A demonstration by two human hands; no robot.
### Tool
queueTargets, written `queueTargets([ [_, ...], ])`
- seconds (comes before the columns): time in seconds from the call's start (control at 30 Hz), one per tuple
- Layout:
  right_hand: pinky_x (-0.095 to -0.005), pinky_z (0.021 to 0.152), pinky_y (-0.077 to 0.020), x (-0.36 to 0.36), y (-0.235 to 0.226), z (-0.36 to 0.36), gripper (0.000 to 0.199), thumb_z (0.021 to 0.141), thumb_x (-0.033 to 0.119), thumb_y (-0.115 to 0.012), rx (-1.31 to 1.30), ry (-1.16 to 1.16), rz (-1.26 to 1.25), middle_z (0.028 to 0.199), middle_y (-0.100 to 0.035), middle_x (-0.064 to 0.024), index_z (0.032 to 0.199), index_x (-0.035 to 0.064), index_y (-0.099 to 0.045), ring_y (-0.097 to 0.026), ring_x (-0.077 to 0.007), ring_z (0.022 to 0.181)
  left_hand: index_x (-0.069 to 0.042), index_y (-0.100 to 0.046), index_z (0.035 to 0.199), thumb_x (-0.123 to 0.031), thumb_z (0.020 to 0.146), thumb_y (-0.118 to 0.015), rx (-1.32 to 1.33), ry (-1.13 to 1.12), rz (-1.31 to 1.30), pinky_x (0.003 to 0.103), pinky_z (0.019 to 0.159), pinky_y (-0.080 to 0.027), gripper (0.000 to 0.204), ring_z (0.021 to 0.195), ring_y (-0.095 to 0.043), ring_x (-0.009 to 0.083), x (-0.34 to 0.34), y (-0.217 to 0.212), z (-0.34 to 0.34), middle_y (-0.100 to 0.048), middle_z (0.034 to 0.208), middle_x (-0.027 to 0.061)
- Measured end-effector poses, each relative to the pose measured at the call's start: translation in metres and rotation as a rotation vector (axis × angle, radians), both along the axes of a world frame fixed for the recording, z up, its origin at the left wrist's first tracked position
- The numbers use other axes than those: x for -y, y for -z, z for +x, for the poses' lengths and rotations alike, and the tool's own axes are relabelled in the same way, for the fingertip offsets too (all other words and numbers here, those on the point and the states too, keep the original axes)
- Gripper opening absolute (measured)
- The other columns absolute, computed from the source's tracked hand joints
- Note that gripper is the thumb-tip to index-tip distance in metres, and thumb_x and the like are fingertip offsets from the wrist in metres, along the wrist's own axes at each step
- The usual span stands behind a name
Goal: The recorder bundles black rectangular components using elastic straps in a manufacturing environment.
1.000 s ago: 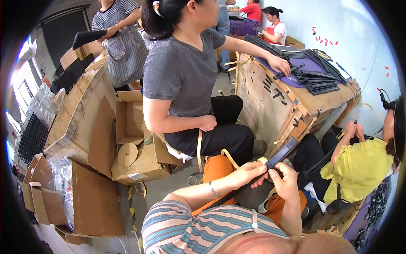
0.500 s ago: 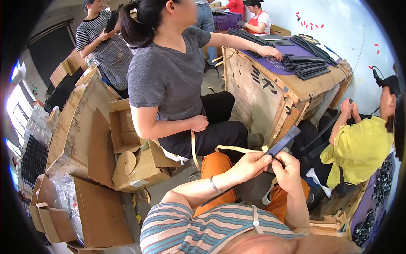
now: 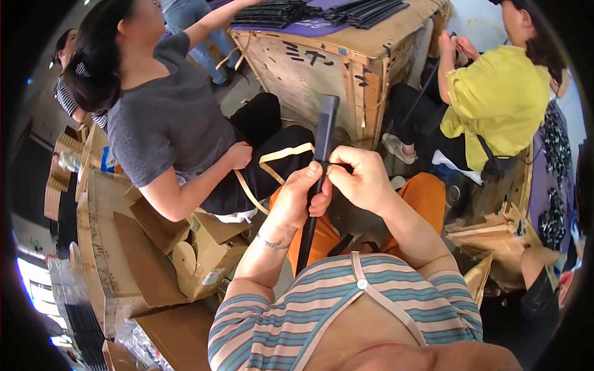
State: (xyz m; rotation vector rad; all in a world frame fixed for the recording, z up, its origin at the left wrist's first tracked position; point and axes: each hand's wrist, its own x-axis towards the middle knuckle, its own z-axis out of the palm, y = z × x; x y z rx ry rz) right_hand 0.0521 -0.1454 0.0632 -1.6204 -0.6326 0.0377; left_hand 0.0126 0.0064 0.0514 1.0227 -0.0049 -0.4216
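Observation:
A long black bar (image 3: 323, 133) with a thicker, squared, greyish upper end stands nearly upright before my chest. Its thinner lower part (image 3: 304, 247) runs down toward my lap. My left hand (image 3: 303, 193) is wrapped round the bar at mid-length, thumb on top. Fingers pinched, my right hand (image 3: 357, 176) meets the bar from the right, just above the left hand's grip. A short dark bit shows at its fingertips; what it is I cannot make out. Behind the bar, a pale yellow strap (image 3: 278, 153) bends across a neighbour's dark trousers.
A person in a grey shirt (image 3: 167, 114) sits close on the left, another in yellow (image 3: 495, 102) on the right. Ahead stands a wooden crate (image 3: 297, 77) bearing black strips (image 3: 365, 13). Cardboard boxes (image 3: 213, 263) lie at left; a torn carton (image 3: 495, 238) is at right.
The view has turned down and to the right. The bar has gone from slanting rightward to nearly upright. Both hands stay at it, the right one now slightly above the left.

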Motion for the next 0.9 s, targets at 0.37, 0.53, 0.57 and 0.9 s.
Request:
queueTargets([
  [0.37, -0.0277, 0.050, -0.0405, 0.011, -0.007, -0.013, 0.004, 0.079, -0.001, -0.051, 0.203, 0.027, -0.036, 0.061, -0.054, -0.0115, 0.074, -0.0014, -0.052, -0.055, -0.0144, 0.055, -0.005, -0.048, 0.071, -0.043, 0.091, -0.040, 0.092, 0.061, 0.025, 0.022, 0.038, -0.023, 0.044, 0.039, -0.031, 0.0084, 0.004, -0.009, -0.006, -0.038, 0.050, 0.0002],
  [0.53, -0.0424, 0.057, -0.0438, -0.004, 0.074, 0.048, 0.012, 0.077, 0.012, -0.055, 0.134, 0.370, -0.370, 0.068, -0.058, -0.0174, 0.074, 0.0009, -0.056, -0.056, -0.0381, 0.063, -0.005, -0.047, 0.062, -0.045, 0.088, -0.048, 0.332, 0.200, 0.116, 0.023, 0.037, -0.023, 0.048, 0.038, -0.034, 0.0079, 0.005, -0.018, -0.026, -0.042, 0.048, 0.0021],
  [0.57, -0.0425, 0.058, -0.0438, 0.002, 0.107, 0.061, 0.012, 0.078, 0.013, -0.055, 0.021, 0.353, -0.403, 0.068, -0.058, -0.0176, 0.076, 0.0012, -0.057, -0.057, -0.0382, 0.065, -0.004, -0.047, 0.059, -0.046, 0.087, -0.049, 0.447, 0.288, 0.072, 0.023, 0.036, -0.023, 0.050, 0.038, -0.034, 0.0079, 0.011, -0.029, -0.038, -0.042, 0.047, 0.0022],
  [0.9, -0.0183, 0.050, -0.0313, 0.004, 0.019, 0.013, 0.014, 0.089, 0.014, -0.052, -0.496, -0.270, 0.427, 0.069, -0.047, 0.0053, 0.097, 0.0017, -0.055, -0.039, -0.0030, 0.057, -0.006, -0.040, 0.067, -0.050, 0.091, -0.035, 0.034, 0.477, -0.574, 0.020, 0.033, -0.022, 0.050, 0.039, -0.028, 0.0081, -0.007, -0.005, 0.002, -0.032, 0.049, -0.0017],
])
